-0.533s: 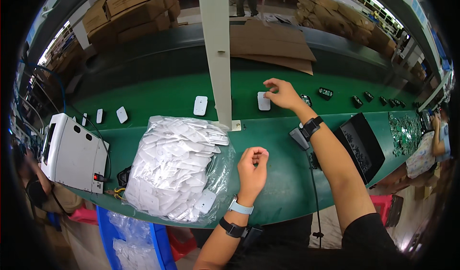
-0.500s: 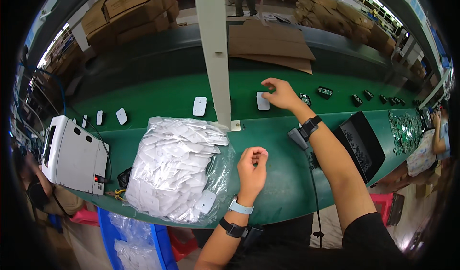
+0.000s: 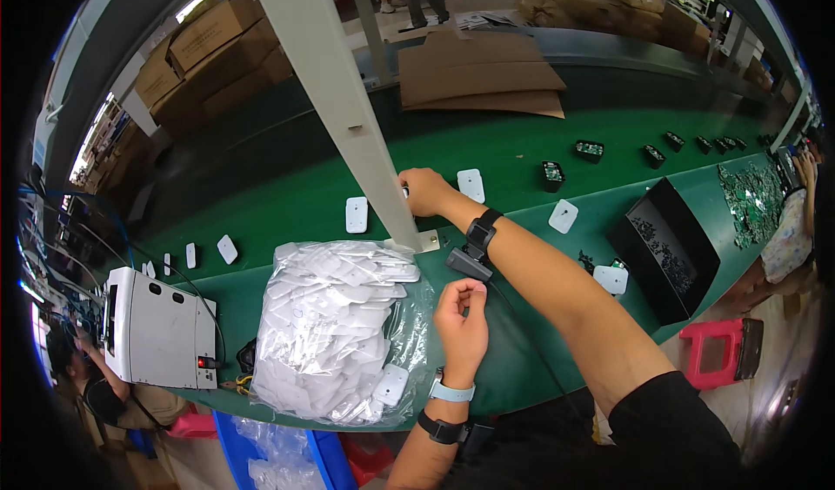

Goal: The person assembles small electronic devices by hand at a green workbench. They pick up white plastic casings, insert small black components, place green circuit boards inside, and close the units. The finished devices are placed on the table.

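The bare stretch of table (image 3: 522, 351) lies between the left hand (image 3: 462, 320) and the black box (image 3: 648, 287), partly under the right forearm; its near edge curves close to the body. Past the far edge runs a green belt (image 3: 513, 138), open toward the cardboard sheet (image 3: 483, 71).

A pale post (image 3: 344, 125) leans across the view and limits room just left of the right hand (image 3: 424, 191). The bag of white plates (image 3: 322, 333) crowds the table's left side, near a white machine (image 3: 165, 329). A grey device (image 3: 468, 264) sits just above the left hand.

The nearest white plate (image 3: 470, 186) lies flat on the belt, just right of the right hand. That hand's fingers bend down beside the post; their grip is hidden, so I cannot tell. The left fingers are curled closed, thumb against them, over the table.
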Action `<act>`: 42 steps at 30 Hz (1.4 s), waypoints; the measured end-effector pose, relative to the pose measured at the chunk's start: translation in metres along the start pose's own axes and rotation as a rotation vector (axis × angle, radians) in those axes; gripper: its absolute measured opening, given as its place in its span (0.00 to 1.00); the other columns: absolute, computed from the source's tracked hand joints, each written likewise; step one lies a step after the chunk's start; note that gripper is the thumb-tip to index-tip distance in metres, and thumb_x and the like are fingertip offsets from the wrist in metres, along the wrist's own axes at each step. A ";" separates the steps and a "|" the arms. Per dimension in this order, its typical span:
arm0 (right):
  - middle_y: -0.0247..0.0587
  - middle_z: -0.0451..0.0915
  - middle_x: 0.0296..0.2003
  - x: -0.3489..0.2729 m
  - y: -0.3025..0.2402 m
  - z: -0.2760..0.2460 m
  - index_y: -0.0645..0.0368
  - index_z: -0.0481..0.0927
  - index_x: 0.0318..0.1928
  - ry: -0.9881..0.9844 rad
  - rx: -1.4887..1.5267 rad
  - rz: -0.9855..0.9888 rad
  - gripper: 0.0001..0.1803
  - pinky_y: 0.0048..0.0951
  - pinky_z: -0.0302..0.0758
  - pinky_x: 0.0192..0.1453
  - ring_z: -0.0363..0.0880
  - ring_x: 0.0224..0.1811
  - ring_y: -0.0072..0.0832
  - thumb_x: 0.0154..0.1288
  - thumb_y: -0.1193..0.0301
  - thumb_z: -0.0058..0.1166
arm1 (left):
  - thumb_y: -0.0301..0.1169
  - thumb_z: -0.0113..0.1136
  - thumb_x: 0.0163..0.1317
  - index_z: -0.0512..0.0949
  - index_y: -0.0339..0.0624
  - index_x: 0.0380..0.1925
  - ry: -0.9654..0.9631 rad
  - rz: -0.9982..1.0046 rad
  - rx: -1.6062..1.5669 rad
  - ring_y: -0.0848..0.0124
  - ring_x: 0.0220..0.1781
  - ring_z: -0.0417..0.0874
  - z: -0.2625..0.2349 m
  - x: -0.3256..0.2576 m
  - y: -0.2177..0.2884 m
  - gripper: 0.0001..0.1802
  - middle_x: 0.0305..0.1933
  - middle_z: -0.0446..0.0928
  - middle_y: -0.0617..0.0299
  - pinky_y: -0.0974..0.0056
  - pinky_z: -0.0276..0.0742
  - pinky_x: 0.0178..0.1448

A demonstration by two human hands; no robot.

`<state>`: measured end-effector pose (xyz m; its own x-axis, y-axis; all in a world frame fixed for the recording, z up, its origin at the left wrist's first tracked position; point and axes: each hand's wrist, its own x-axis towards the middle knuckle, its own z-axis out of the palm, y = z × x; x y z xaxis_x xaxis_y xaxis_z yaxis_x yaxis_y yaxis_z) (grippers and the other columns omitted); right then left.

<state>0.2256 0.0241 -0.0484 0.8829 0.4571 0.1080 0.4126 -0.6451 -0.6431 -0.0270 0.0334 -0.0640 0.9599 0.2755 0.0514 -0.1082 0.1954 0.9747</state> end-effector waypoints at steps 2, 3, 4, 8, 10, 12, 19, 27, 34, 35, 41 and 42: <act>0.49 0.86 0.39 -0.001 0.006 0.006 0.59 0.83 0.43 0.063 0.052 -0.042 0.27 0.38 0.80 0.49 0.85 0.43 0.45 0.43 0.58 0.76 | 0.22 0.63 0.68 0.79 0.34 0.37 0.008 -0.003 0.000 0.77 0.40 0.80 -0.001 0.000 -0.002 0.02 0.38 0.80 0.63 0.72 0.77 0.47; 0.49 0.86 0.37 0.001 0.007 0.007 0.59 0.83 0.42 0.100 0.079 -0.068 0.26 0.38 0.80 0.47 0.85 0.41 0.45 0.43 0.59 0.76 | 0.22 0.63 0.68 0.79 0.34 0.37 0.010 0.002 0.003 0.77 0.40 0.80 -0.001 0.001 -0.002 0.02 0.38 0.80 0.63 0.72 0.77 0.47; 0.48 0.85 0.36 0.001 0.008 0.010 0.59 0.83 0.41 0.096 0.134 -0.068 0.26 0.37 0.80 0.46 0.85 0.40 0.44 0.42 0.60 0.76 | 0.22 0.63 0.68 0.79 0.34 0.37 0.010 0.002 0.011 0.77 0.39 0.80 -0.002 0.001 -0.001 0.02 0.38 0.80 0.63 0.72 0.77 0.47; 0.44 0.84 0.33 -0.003 0.030 0.015 0.59 0.81 0.40 0.099 0.371 -0.059 0.25 0.37 0.79 0.42 0.84 0.37 0.39 0.41 0.65 0.78 | 0.23 0.63 0.68 0.79 0.34 0.37 -0.018 0.000 0.011 0.78 0.39 0.80 0.006 0.001 0.001 0.03 0.38 0.80 0.64 0.72 0.77 0.46; 0.41 0.83 0.33 -0.008 0.024 0.008 0.58 0.80 0.42 0.084 0.389 -0.007 0.27 0.35 0.79 0.42 0.83 0.36 0.34 0.40 0.66 0.79 | 0.23 0.62 0.69 0.79 0.35 0.37 -0.006 -0.002 0.009 0.78 0.39 0.80 0.004 0.002 -0.001 0.03 0.37 0.79 0.64 0.72 0.77 0.46; 0.38 0.82 0.33 -0.019 0.006 -0.011 0.57 0.79 0.43 0.178 0.389 0.009 0.26 0.30 0.77 0.42 0.79 0.36 0.28 0.43 0.68 0.79 | 0.24 0.62 0.69 0.79 0.35 0.38 0.018 0.004 0.009 0.78 0.39 0.79 -0.001 0.003 -0.001 0.03 0.37 0.79 0.65 0.71 0.77 0.46; 0.35 0.83 0.40 -0.121 -0.010 -0.109 0.59 0.75 0.45 -0.256 0.872 -0.004 0.22 0.24 0.77 0.50 0.80 0.44 0.19 0.53 0.80 0.73 | 0.33 0.50 0.78 0.73 0.35 0.54 -0.007 -0.113 -0.486 0.68 0.46 0.82 -0.005 0.009 0.019 0.13 0.47 0.80 0.57 0.61 0.79 0.54; 0.35 0.78 0.45 -0.213 -0.016 -0.087 0.61 0.77 0.47 -0.031 0.850 -0.089 0.25 0.26 0.80 0.49 0.81 0.43 0.23 0.51 0.78 0.76 | 0.37 0.43 0.81 0.65 0.34 0.68 -0.233 -0.274 -0.620 0.61 0.69 0.73 -0.010 0.009 0.012 0.23 0.68 0.71 0.51 0.52 0.70 0.74; 0.43 0.80 0.49 -0.236 -0.040 -0.069 0.63 0.83 0.42 0.386 0.432 -0.173 0.16 0.28 0.82 0.44 0.84 0.39 0.30 0.55 0.70 0.73 | 0.33 0.52 0.77 0.67 0.39 0.66 -0.215 -0.188 -0.692 0.61 0.67 0.75 -0.012 0.011 0.008 0.21 0.67 0.71 0.53 0.50 0.72 0.72; 0.45 0.81 0.50 -0.237 -0.039 -0.065 0.63 0.83 0.41 0.403 0.437 -0.163 0.15 0.28 0.82 0.43 0.85 0.38 0.31 0.55 0.70 0.73 | 0.32 0.54 0.76 0.67 0.40 0.66 -0.191 -0.168 -0.678 0.61 0.66 0.75 -0.011 0.011 0.009 0.21 0.66 0.72 0.53 0.50 0.72 0.72; 0.53 0.84 0.55 -0.239 -0.035 -0.057 0.65 0.87 0.49 0.309 0.567 -0.077 0.20 0.30 0.85 0.48 0.88 0.41 0.32 0.57 0.70 0.73 | 0.27 0.59 0.73 0.68 0.39 0.64 -0.038 -0.107 -0.501 0.63 0.63 0.78 -0.009 0.011 0.014 0.22 0.62 0.76 0.54 0.54 0.74 0.68; 0.53 0.84 0.55 -0.240 -0.036 -0.058 0.66 0.86 0.50 0.295 0.592 -0.063 0.21 0.30 0.85 0.49 0.89 0.42 0.32 0.57 0.70 0.73 | 0.26 0.58 0.73 0.69 0.38 0.64 -0.021 -0.103 -0.480 0.64 0.63 0.78 -0.008 0.010 0.014 0.21 0.62 0.77 0.54 0.55 0.74 0.68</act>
<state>0.0123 -0.0978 -0.0074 0.9202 0.2415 0.3080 0.3469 -0.1390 -0.9275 -0.0207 0.0468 -0.0519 0.9763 0.2140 -0.0313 -0.1143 0.6337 0.7651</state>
